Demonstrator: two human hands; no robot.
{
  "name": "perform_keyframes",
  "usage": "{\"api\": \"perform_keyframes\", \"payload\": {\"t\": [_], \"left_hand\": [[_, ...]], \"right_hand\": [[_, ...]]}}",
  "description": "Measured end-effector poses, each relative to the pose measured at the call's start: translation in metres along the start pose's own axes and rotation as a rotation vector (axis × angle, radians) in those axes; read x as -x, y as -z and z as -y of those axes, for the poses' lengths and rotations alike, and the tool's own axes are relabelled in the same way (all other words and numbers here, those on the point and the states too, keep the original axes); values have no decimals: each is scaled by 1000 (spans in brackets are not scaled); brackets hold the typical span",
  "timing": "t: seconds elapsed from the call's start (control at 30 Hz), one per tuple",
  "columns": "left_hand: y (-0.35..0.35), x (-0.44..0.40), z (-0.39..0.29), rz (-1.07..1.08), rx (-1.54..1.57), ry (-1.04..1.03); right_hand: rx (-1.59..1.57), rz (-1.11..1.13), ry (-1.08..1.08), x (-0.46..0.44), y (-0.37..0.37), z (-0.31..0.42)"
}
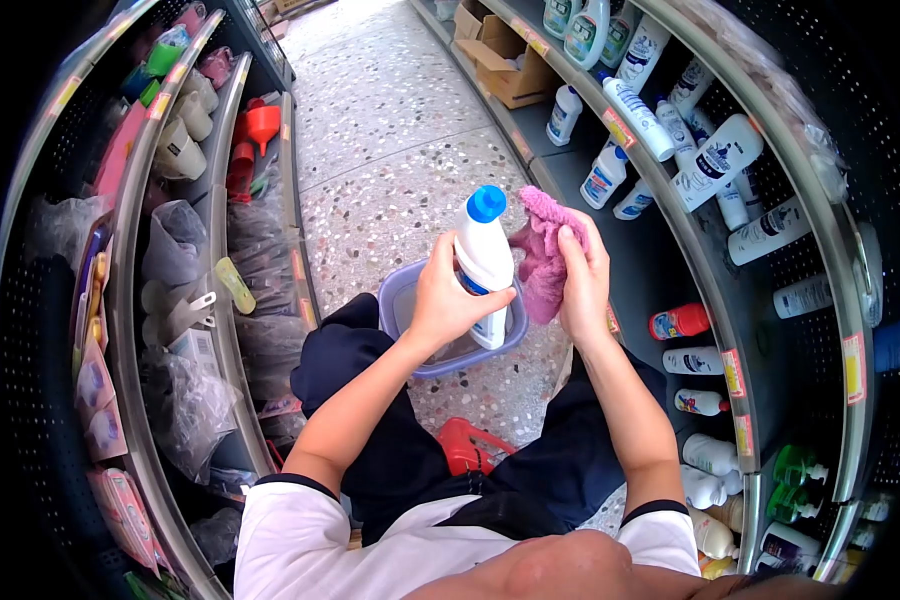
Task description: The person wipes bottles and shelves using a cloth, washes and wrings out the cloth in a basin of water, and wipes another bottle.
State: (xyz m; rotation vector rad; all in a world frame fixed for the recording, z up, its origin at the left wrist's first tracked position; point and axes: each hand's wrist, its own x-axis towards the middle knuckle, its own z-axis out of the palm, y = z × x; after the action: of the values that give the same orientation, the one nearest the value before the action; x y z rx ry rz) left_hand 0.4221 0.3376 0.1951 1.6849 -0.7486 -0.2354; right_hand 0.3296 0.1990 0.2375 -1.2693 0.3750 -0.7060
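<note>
My left hand [448,305] is wrapped round a white bottle [483,255] with a blue cap, held nearly upright. Its label is mostly hidden by my fingers. A pink cloth [542,255], fuzzy in texture, is gripped in my right hand [584,270], just right of the bottle; a small gap shows between cloth and bottle. Below the bottle, a purple-grey basin [400,300] stands on the floor between my knees. What lies inside it is mostly hidden by the bottle and my left hand.
Shelves with white bottles [720,160] line the right side, with an open cardboard box [510,70] farther up. On the left, shelves hold plastic-wrapped goods, cups [180,150] and a red funnel [263,125]. A speckled floor [390,120] runs between. A red stool [462,447] is beneath me.
</note>
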Motion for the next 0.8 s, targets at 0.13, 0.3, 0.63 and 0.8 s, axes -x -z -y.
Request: {"api": "perform_keyframes", "payload": {"t": [0.13, 0.3, 0.63, 0.8], "left_hand": [[3, -2, 3, -6, 21, 9], [2, 1, -2, -29, -164, -54], [8, 6, -11, -3, -166, -13], [7, 7, -11, 34, -83, 16]], "right_hand": [[545, 196, 627, 2, 5, 1], [923, 395, 749, 17, -13, 9], [668, 248, 593, 11, -11, -10], [603, 199, 549, 8, -6, -15]]}}
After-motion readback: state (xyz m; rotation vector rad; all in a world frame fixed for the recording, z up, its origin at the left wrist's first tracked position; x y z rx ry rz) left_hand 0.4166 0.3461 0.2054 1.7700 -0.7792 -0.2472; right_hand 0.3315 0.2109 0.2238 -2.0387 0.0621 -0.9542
